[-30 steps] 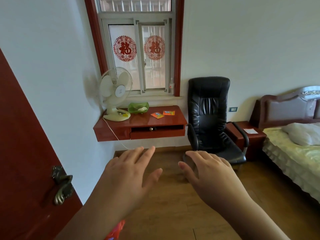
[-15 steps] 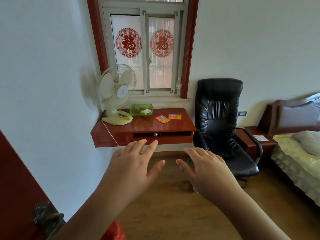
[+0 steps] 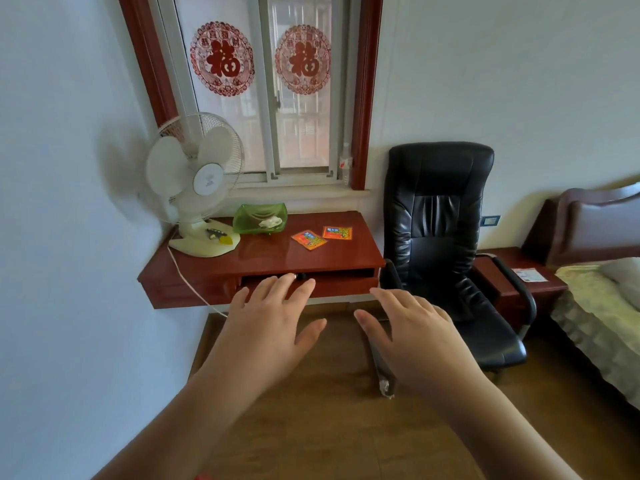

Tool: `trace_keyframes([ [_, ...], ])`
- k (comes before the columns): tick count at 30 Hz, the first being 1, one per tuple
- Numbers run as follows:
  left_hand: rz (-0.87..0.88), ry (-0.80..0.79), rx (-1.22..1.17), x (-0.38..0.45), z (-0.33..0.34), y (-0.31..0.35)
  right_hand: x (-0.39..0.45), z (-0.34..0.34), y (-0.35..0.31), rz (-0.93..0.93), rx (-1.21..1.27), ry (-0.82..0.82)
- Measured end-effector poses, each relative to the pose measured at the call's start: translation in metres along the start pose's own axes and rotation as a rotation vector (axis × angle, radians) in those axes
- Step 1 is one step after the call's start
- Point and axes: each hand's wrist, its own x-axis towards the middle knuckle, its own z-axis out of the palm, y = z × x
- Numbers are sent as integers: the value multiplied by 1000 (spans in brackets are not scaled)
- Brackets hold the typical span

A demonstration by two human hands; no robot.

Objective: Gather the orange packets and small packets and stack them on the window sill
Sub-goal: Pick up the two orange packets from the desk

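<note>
Two orange packets lie flat on the red wall-mounted desk point(image 3: 263, 258): one point(image 3: 309, 239) nearer the middle, the other point(image 3: 337, 233) just to its right. The pale window sill point(image 3: 304, 194) runs along the wall directly above the desk's back edge. My left hand point(image 3: 270, 327) is held out palm down in front of the desk's drawer, fingers spread, holding nothing. My right hand point(image 3: 412, 334) hovers beside it, also spread and empty. Both hands are short of the packets.
A white table fan point(image 3: 197, 188) stands on the desk's left end, a green dish point(image 3: 259, 218) behind the packets. A black office chair point(image 3: 440, 237) stands right of the desk. Farther right are a nightstand point(image 3: 512, 282) and a bed point(image 3: 602, 306). The floor is wood.
The view has closed in on the desk and window; the red door at the left has dropped out of sight. Both hands stay outstretched and empty, now reaching the drawer front.
</note>
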Motion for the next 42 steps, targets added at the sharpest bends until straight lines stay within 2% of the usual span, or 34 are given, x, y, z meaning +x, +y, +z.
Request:
trace_keyframes([
  [7, -31, -6, 17, 91, 16, 22, 74, -1, 54, -13, -6, -21],
  [14, -30, -31, 0, 158, 44, 15, 138, 17, 77, -18, -5, -36],
  [20, -41, -52, -7, 215, 81, -30, 204, 48, 66, -57, -15, -52],
  [31, -39, 13, -105, 341, 116, -132, 363, 96, 25, -41, -67, -69],
  [42, 69, -49, -67, 450, 179, -176, 475, 152, 48, 16, -83, -180],
])
